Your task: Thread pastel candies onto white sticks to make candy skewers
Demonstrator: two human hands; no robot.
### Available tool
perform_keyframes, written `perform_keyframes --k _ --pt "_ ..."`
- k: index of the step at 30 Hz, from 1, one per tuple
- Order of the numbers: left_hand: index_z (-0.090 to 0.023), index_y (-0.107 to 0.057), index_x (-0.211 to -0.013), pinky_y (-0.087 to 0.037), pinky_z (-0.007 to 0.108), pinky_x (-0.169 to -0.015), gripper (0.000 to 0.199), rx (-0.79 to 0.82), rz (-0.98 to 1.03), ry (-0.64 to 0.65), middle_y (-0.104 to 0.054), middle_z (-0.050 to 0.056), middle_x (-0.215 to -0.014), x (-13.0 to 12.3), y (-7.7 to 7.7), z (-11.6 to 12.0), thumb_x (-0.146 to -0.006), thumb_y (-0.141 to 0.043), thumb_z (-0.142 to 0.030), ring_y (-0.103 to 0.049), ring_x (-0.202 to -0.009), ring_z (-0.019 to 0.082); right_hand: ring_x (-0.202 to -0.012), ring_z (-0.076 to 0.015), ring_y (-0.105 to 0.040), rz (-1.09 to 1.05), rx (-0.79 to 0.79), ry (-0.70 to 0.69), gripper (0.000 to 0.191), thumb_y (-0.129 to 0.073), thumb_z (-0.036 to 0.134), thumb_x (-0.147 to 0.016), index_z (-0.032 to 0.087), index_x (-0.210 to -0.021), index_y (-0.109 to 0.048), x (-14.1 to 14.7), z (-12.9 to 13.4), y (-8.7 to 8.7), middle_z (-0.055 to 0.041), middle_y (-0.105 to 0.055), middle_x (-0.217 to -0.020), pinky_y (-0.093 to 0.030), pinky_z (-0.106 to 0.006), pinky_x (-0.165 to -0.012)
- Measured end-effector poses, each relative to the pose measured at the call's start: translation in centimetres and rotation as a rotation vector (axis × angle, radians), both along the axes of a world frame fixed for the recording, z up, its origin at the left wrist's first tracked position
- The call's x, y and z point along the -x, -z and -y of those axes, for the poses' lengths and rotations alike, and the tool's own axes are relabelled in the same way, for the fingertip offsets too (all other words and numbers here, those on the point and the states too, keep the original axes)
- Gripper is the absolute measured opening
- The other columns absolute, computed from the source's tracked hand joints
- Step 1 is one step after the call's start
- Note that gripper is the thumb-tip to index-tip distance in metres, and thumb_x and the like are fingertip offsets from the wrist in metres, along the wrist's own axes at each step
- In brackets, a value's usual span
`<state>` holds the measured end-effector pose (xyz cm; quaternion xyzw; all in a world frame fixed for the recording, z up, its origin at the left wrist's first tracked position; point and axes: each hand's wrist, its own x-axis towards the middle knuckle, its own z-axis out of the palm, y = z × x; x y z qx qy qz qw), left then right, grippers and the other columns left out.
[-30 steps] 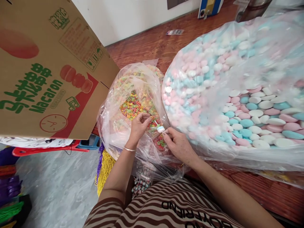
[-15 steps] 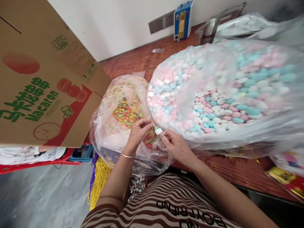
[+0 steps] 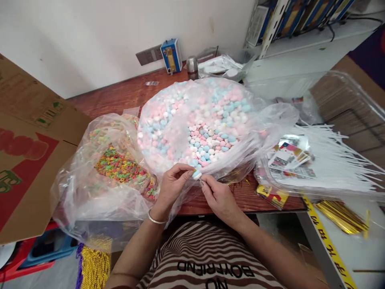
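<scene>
My left hand (image 3: 177, 184) pinches at the upper end of a small stack of white and light blue candies (image 3: 197, 175) threaded on a thin stick. My right hand (image 3: 221, 200), thumb and forefinger together, grips just below the stack, where the stick mostly disappears behind the fingertips. Both hands meet in front of a large clear bag of pink, white and blue flat candies (image 3: 207, 146). Left of my left hand lies an opened plastic bag of small coloured ring-shaped pieces (image 3: 120, 166).
A clear tray of white sticks (image 3: 337, 160), with printed cards on top, stands right. A cardboard box (image 3: 27, 160) rises at the left. Behind the candies are a blue-cased device (image 3: 171, 56) and a metal flask (image 3: 191, 66). Gold strips (image 3: 343, 216) lie far right.
My view has swung right, bringing the tray of sticks and the shelf into sight. The hands stay together around the candy stack, now nearer the candy bag, away from the ring pieces.
</scene>
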<state>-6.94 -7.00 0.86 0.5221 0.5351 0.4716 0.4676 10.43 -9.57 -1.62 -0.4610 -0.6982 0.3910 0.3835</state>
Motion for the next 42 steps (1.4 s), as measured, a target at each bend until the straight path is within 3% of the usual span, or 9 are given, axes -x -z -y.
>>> perform_keyframes --k 4,8,11,14,19,24,32,36,42 --pt "-0.02 -0.078 -0.089 -0.054 0.026 -0.081 0.012 -0.009 -0.04 0.136 -0.075 0.004 -0.09 -2.6 -0.5 -1.2 -0.085 -0.074 -0.03 -0.068 -0.086 0.015 -0.06 -0.0138 -0.051 -0.071 0.005 0.145 0.02 -0.045 0.03 -0.1 0.022 -0.084 -0.054 -1.5 -0.5 0.8 0.0027 -0.055 -0.068 -0.037 -0.024 -0.059" --pt "-0.019 -0.074 -0.107 -0.057 0.03 -0.074 0.023 0.006 -0.084 0.198 -0.074 0.003 -0.081 -3.5 -0.3 -5.0 -0.092 -0.064 -0.034 -0.07 -0.076 0.016 -0.057 -0.0117 -0.046 -0.156 0.045 0.265 0.022 -0.047 0.033 -0.1 0.022 -0.082 -0.054 -2.8 -1.0 1.2 0.0051 -0.05 -0.064 -0.036 -0.023 -0.057" --pt "-0.019 -0.073 -0.101 -0.056 0.029 -0.072 0.015 -0.171 -0.357 0.155 -0.074 0.004 -0.087 -3.7 0.4 -9.1 -0.09 -0.063 -0.023 -0.07 -0.078 0.016 -0.054 -0.0108 -0.042 -0.189 0.077 0.312 0.024 -0.047 0.036 -0.1 0.022 -0.082 -0.054 -3.9 -1.1 1.5 0.0063 -0.045 -0.062 -0.034 -0.023 -0.054" --pt "-0.019 -0.074 -0.094 -0.053 0.032 -0.081 0.017 -0.351 -0.703 0.288 -0.073 0.007 -0.097 -4.1 1.5 -12.6 -0.087 -0.06 -0.011 -0.068 -0.087 0.018 -0.055 -0.0108 -0.041 -0.207 0.101 0.344 0.025 -0.047 0.038 -0.1 0.022 -0.083 -0.055 -4.8 -1.0 1.9 0.0062 -0.044 -0.062 -0.034 -0.024 -0.054" --pt "-0.015 -0.072 -0.093 -0.051 0.033 -0.081 0.013 -0.346 -0.874 0.423 -0.071 0.01 -0.095 -4.9 3.0 -15.0 -0.082 -0.066 -0.012 -0.066 -0.087 0.021 -0.055 -0.011 -0.041 -0.258 0.157 0.344 0.025 -0.048 0.04 -0.1 0.022 -0.085 -0.055 -5.3 -1.0 2.8 0.0056 -0.045 -0.064 -0.034 -0.023 -0.053" --pt "-0.018 -0.069 -0.081 -0.048 0.031 -0.076 0.002 -0.255 -0.695 0.295 -0.07 0.004 -0.082 -4.6 3.2 -14.9 -0.082 -0.067 -0.018 -0.063 -0.078 0.018 -0.055 -0.0115 -0.04 -0.295 0.214 0.32 0.027 -0.048 0.043 -0.1 0.022 -0.086 -0.055 -5.5 -1.0 3.1 0.0054 -0.043 -0.062 -0.032 -0.023 -0.051" --pt "-0.016 -0.071 -0.095 -0.054 0.027 -0.069 0.022 0.221 0.013 0.012 -0.069 0.003 -0.084 -2.4 2.0 -15.1 -0.076 -0.075 -0.028 -0.065 -0.069 0.012 -0.055 -0.0116 -0.04 -0.315 0.249 0.329 0.029 -0.049 0.045 -0.1 0.022 -0.086 -0.057 -5.9 -1.0 3.8 0.0047 -0.045 -0.063 -0.033 -0.023 -0.05" --pt "-0.014 -0.073 -0.092 -0.056 0.027 -0.078 0.033 0.273 0.129 0.07 -0.071 0.004 -0.088 -2.3 1.8 -15.2 -0.067 -0.087 -0.032 -0.066 -0.075 0.011 -0.055 -0.0114 -0.039 -0.313 0.259 0.325 0.029 -0.049 0.046 -0.1 0.021 -0.086 -0.057 -5.9 -1.0 3.9 0.0048 -0.045 -0.063 -0.032 -0.023 -0.049" --pt "-0.014 -0.072 -0.097 -0.056 0.026 -0.069 0.037 0.234 0.059 0.237 -0.068 0.0 -0.074 -4.5 0.6 -14.1 -0.07 -0.085 -0.036 -0.065 -0.066 0.01 -0.053 -0.0115 -0.039 -0.305 0.258 0.325 0.03 -0.049 0.047 -0.1 0.021 -0.086 -0.058 -5.9 -1.1 4.0 0.0051 -0.045 -0.061 -0.031 -0.023 -0.049"
